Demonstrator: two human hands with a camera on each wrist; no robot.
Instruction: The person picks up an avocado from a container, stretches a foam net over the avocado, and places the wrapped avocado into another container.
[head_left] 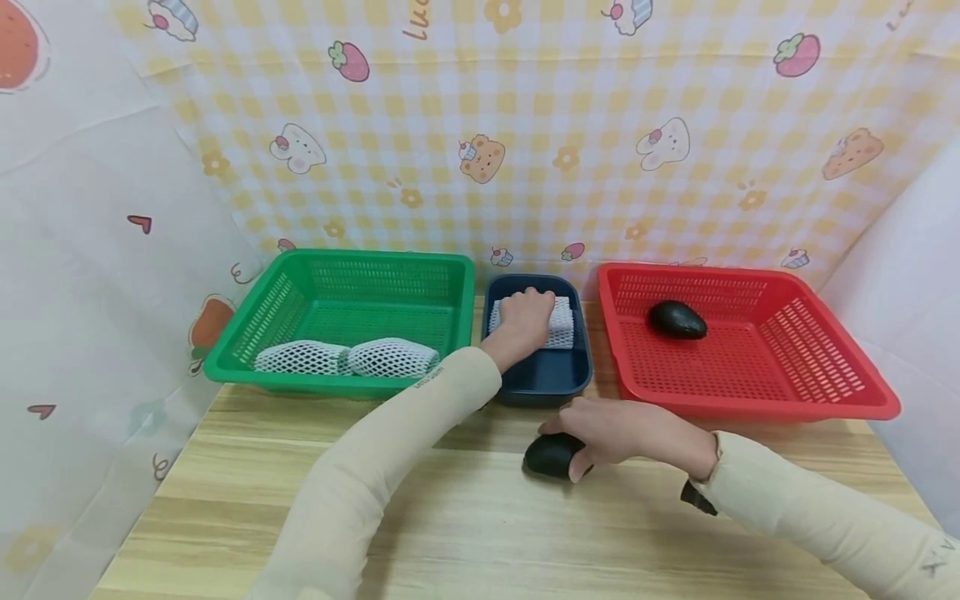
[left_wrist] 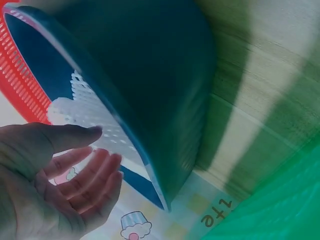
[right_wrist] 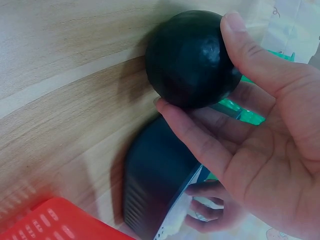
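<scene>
In the head view my right hand (head_left: 611,429) holds a dark avocado (head_left: 553,456) on the wooden table. The right wrist view shows thumb and fingers around the avocado (right_wrist: 192,60). My left hand (head_left: 521,325) is over the dark blue bin (head_left: 543,379), among white foam net sleeves (head_left: 561,325). In the left wrist view its fingers (left_wrist: 95,185) are loosely bent beside the white netting (left_wrist: 100,117), with nothing visible between thumb and fingers. Part of the netting is hidden behind the left hand in the head view.
A green basket (head_left: 345,258) at the left contains two net-covered pieces (head_left: 393,358). To the right, a red basket (head_left: 750,408) has one bare avocado (head_left: 677,320) inside. A patterned cloth (head_left: 525,108) hangs behind the baskets.
</scene>
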